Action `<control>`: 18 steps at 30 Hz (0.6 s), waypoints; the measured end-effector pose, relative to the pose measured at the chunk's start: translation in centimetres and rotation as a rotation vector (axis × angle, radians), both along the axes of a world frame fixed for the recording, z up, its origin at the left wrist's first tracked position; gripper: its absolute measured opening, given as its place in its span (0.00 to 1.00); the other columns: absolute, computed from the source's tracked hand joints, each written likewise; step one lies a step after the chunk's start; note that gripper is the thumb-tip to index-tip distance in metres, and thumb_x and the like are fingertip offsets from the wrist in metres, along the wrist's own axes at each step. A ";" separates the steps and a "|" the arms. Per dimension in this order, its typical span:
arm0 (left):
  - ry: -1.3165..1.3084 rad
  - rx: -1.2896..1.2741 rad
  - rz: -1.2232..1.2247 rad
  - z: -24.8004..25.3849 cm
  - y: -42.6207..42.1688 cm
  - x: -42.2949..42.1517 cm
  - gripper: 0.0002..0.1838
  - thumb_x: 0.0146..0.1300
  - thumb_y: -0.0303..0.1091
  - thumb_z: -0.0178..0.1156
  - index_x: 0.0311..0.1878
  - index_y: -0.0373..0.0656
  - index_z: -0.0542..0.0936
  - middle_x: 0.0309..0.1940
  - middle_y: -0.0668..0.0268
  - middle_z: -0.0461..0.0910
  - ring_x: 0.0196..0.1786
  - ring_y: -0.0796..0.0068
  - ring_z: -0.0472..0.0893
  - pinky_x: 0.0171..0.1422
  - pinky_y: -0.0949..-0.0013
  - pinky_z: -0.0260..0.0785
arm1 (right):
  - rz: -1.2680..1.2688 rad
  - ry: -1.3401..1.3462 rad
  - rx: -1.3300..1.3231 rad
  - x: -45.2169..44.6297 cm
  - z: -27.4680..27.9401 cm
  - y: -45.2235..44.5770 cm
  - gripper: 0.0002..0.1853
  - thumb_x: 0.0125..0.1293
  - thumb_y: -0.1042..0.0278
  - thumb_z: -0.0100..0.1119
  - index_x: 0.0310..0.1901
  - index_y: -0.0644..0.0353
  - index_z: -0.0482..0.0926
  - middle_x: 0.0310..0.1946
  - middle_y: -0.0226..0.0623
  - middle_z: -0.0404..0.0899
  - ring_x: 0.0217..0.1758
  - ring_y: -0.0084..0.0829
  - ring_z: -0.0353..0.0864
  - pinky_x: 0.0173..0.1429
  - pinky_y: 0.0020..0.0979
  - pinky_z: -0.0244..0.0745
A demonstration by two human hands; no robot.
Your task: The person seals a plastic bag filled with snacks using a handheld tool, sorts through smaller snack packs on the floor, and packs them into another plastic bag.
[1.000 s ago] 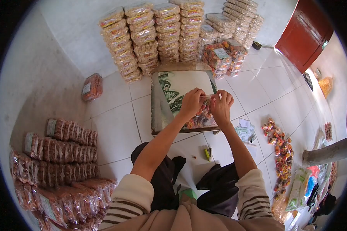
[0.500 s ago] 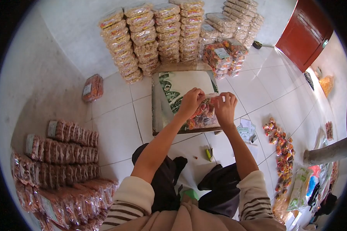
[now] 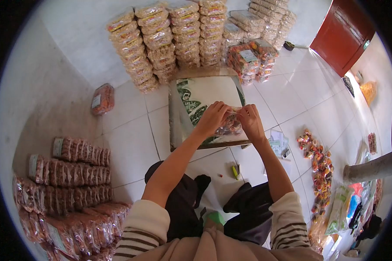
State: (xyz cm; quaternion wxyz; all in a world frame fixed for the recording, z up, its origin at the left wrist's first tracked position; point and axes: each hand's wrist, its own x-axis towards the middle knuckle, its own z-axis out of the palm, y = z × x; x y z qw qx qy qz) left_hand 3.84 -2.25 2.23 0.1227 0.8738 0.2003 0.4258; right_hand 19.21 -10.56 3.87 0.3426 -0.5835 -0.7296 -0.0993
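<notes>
A clear plastic bag (image 3: pixel 231 127) filled with small orange and red packets rests at the near right of a low table (image 3: pixel 217 88). My left hand (image 3: pixel 214 116) pinches the top edge of this bag on its left. On the right, my right hand (image 3: pixel 249 119) grips the same edge with bent fingers. Between the hands the bag's mouth looks gathered or folded over. Both hands partly cover the bag, so its contents show only below and between them.
Tall stacks of bagged snacks (image 3: pixel 157 39) line the back wall. Brown bagged packs (image 3: pixel 74 187) are piled at left. A yellow-green cutter (image 3: pixel 235 171) and paper labels (image 3: pixel 278 143) lie on the floor near the table. Strings of small packets (image 3: pixel 321 174) lie at right.
My hands have come closer together at the bag's top, and its edge is now folded or gathered. Less of the bag's front shows than before.
</notes>
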 end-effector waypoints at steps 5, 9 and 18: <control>-0.033 -0.530 -0.292 1.4 0.1 -1.1 0.07 0.55 0.25 0.55 0.37 0.39 0.71 0.27 0.60 0.73 0.32 0.65 0.73 0.37 0.68 0.67 | -0.039 0.167 -0.187 0.2 -0.5 0.0 0.06 0.50 0.75 0.56 0.31 0.60 0.72 0.32 0.35 0.72 0.39 0.38 0.67 0.45 0.38 0.62; -0.033 -0.663 -0.326 0.8 0.4 -0.8 0.07 0.58 0.25 0.54 0.39 0.39 0.70 0.26 0.58 0.73 0.26 0.67 0.73 0.33 0.70 0.66 | -0.118 0.192 -0.264 -0.3 -0.6 -0.5 0.04 0.54 0.72 0.55 0.32 0.58 0.73 0.30 0.32 0.74 0.41 0.36 0.65 0.47 0.38 0.57; 0.104 -0.646 -0.249 1.6 0.7 -0.6 0.07 0.58 0.25 0.53 0.39 0.42 0.66 0.19 0.62 0.70 0.23 0.70 0.71 0.31 0.68 0.64 | -0.160 0.162 -0.191 -1.1 0.5 -1.3 0.08 0.54 0.69 0.56 0.37 0.52 0.75 0.38 0.31 0.71 0.46 0.35 0.64 0.51 0.39 0.56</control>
